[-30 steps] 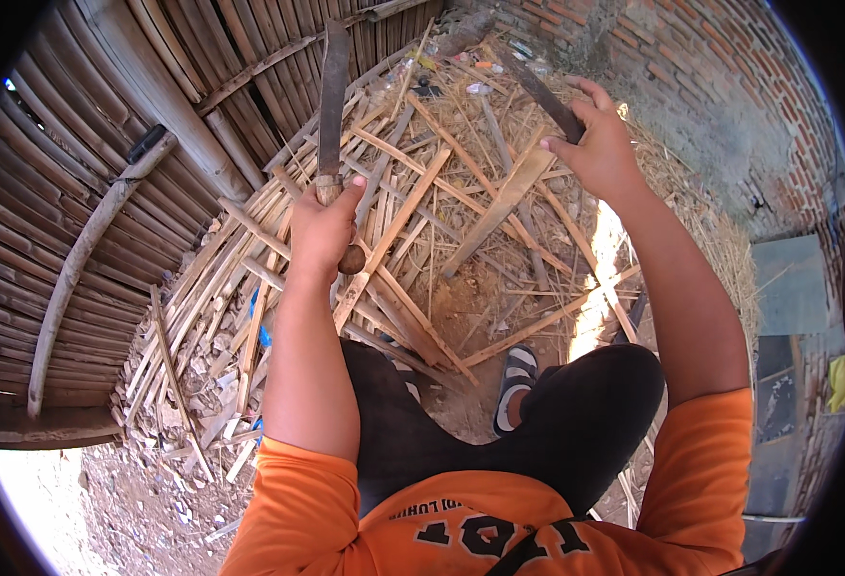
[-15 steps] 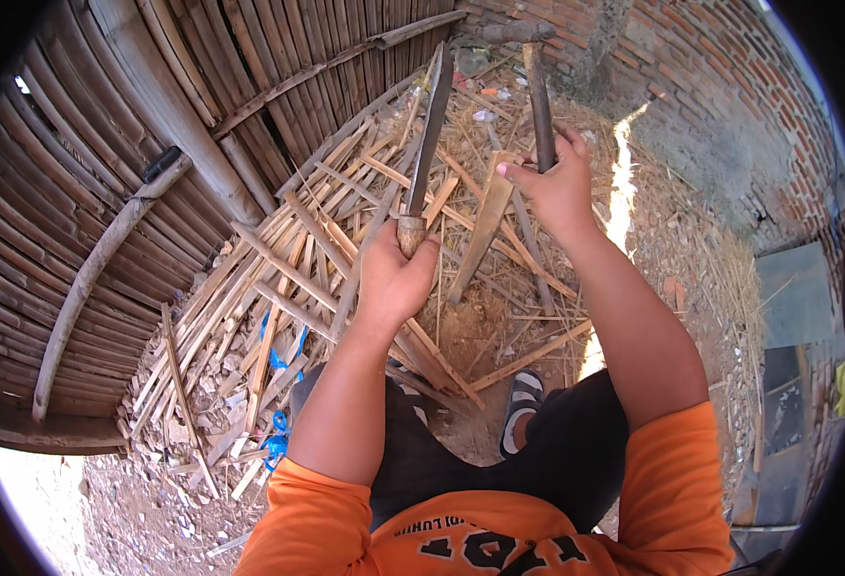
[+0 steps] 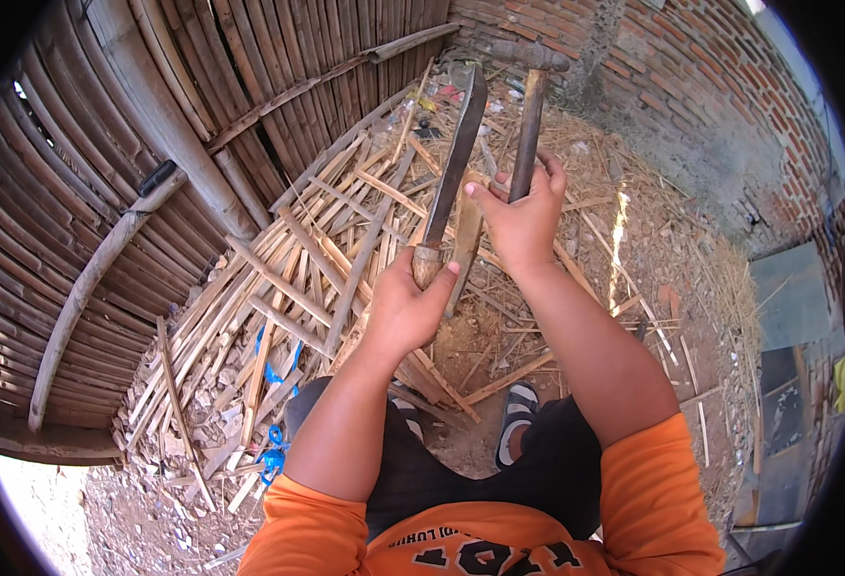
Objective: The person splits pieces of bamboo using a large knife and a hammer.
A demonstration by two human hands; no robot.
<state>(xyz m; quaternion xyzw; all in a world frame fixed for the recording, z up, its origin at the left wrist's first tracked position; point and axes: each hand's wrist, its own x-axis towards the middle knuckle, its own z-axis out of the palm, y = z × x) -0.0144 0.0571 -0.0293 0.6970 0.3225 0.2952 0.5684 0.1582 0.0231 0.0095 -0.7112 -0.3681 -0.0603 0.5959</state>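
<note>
My left hand (image 3: 411,305) is closed round the short wooden handle of a machete (image 3: 457,154), whose dark, broad blade points up and away, leaning slightly right. My right hand (image 3: 526,223) grips the handle of a hammer (image 3: 529,130). The hammer's dark metal head is at the far end, above the hand. A flat piece of wood (image 3: 466,240) hangs down from under my right thumb and appears pinched in the same hand. It passes just right of the machete handle, close to my left thumb; whether they touch I cannot tell.
Split wood strips (image 3: 288,278) lie heaped in front and to the left. A slatted wall (image 3: 269,58) with a curved pole (image 3: 86,288) stands left, and a brick wall (image 3: 701,106) at the back right. Blue plastic strips (image 3: 273,451) lie near my left leg; sheet panels (image 3: 792,298) stand right.
My right hand has moved left and nearer with the hammer and wood piece, toward the machete. The machete has shifted slightly right and nearer, and leans more to the right.
</note>
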